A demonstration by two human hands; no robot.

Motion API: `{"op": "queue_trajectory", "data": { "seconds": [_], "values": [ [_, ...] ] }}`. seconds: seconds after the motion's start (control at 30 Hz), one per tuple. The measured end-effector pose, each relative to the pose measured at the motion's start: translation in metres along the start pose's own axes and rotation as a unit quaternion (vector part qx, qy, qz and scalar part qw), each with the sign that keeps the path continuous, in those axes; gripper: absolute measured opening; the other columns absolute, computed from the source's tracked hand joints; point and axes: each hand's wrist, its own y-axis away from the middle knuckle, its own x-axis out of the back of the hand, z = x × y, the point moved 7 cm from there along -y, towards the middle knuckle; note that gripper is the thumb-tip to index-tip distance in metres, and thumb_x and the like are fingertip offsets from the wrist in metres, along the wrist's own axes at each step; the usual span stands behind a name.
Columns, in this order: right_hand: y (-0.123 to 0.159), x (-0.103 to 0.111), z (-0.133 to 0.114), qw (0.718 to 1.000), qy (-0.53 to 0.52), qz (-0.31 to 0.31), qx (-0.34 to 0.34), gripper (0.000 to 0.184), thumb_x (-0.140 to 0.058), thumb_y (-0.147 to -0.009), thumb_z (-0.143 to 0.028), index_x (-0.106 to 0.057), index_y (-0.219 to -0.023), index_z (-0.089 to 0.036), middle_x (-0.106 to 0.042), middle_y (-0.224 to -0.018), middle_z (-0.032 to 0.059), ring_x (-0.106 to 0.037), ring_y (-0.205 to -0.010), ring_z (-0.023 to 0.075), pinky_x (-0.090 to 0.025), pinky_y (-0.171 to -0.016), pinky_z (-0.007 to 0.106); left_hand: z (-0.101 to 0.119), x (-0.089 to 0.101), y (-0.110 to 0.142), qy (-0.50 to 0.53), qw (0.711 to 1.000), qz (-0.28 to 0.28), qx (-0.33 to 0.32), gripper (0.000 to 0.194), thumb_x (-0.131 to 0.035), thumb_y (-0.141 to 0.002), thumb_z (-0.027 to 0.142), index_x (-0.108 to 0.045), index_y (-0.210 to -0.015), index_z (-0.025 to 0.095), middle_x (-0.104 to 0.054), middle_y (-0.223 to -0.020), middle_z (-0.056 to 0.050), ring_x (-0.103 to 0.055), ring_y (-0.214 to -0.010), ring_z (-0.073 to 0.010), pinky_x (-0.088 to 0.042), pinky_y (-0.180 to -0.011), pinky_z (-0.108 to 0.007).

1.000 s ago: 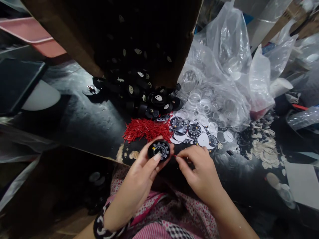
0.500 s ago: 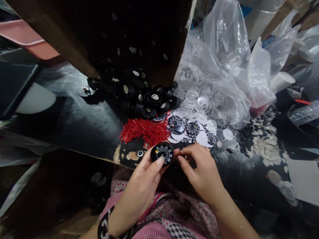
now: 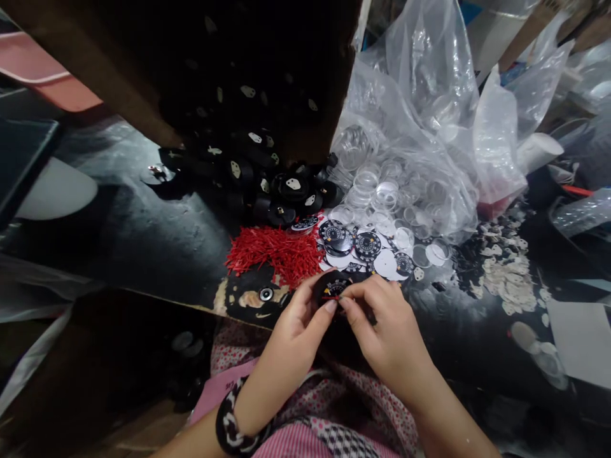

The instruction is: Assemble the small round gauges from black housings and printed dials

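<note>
My left hand (image 3: 300,321) is closed round a black round gauge (image 3: 334,284) whose dial has white markings and a yellow mark; the dial is tilted. My right hand (image 3: 382,318) pinches a thin red pointer (image 3: 330,298) at the dial's face. Whether the pointer touches the dial's centre I cannot tell, as the fingers cover part of it. Just beyond my hands lie a heap of red pointers (image 3: 272,251) and a pile of printed dial discs (image 3: 367,245), some showing their white backs.
Black gauge housings (image 3: 279,210) are heaped inside and before a dark box. Clear round covers (image 3: 377,191) spill from a plastic bag (image 3: 429,76). Small pale metal plates (image 3: 508,273) lie at right, beside a white card (image 3: 580,343). A small metal ring (image 3: 266,294) sits near the bench edge.
The gauge has moved right and tilted, meeting my right hand. The red pointer, earlier mostly hidden in my right fingertips, now lies across the dial.
</note>
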Motion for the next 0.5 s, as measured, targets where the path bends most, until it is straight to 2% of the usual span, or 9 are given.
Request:
{"op": "queue_trajectory", "data": {
  "seconds": [0.33,0.5],
  "values": [
    [0.004,0.000,0.003,0.997,-0.055,-0.026,-0.043,0.015,-0.053,-0.094,-0.016,-0.055,-0.080,-0.020,-0.059,-0.079,-0.0015,-0.053,-0.077,0.0158,-0.033,-0.072,0.029,0.013,0.004,0.008,-0.077,0.995,-0.007,-0.059,0.018,-0.059,-0.091,0.026,-0.059,-0.108,0.030,-0.069,-0.110,0.004,-0.064,-0.103,-0.0106,-0.048,-0.092,-0.017],
    [0.009,-0.004,0.000,0.996,-0.051,-0.026,-0.064,0.020,-0.053,-0.094,-0.016,-0.053,-0.074,-0.019,-0.059,-0.075,-0.0010,-0.053,-0.074,0.0162,-0.033,-0.070,0.029,0.019,0.008,0.012,-0.160,0.983,0.007,-0.089,0.024,-0.059,-0.088,0.019,-0.061,-0.109,0.031,-0.067,-0.109,0.005,-0.065,-0.103,-0.0113,-0.047,-0.092,-0.017]
  ]
}}
